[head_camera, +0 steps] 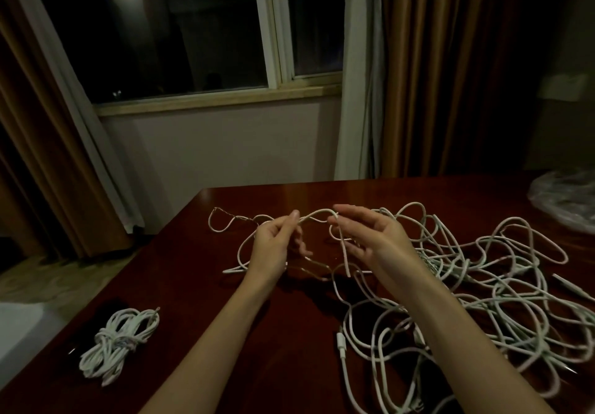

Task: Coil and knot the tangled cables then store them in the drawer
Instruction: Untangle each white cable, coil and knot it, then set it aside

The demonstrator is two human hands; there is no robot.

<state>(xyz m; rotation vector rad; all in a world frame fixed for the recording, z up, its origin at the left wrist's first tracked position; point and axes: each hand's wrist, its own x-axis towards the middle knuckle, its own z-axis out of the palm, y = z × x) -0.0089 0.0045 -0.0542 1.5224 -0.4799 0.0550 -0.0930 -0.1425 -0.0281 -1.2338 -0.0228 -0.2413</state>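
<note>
Tangled cables (483,288) are sprawling across the desk (289,349) from 3 to 5 o'clock. Left hand (273,243) is pinching one white strand (317,214) near centre; right hand (370,236), fingers loosely spread, is pinching the same strand. Knotted coil (117,344) is lying at 8 o'clock.

table (244,342): glossy dark red wood | cables (502,288): smooth white plastic | curtain (450,68): matt brown cloth | bag (566,201): clear crinkled plastic
</note>
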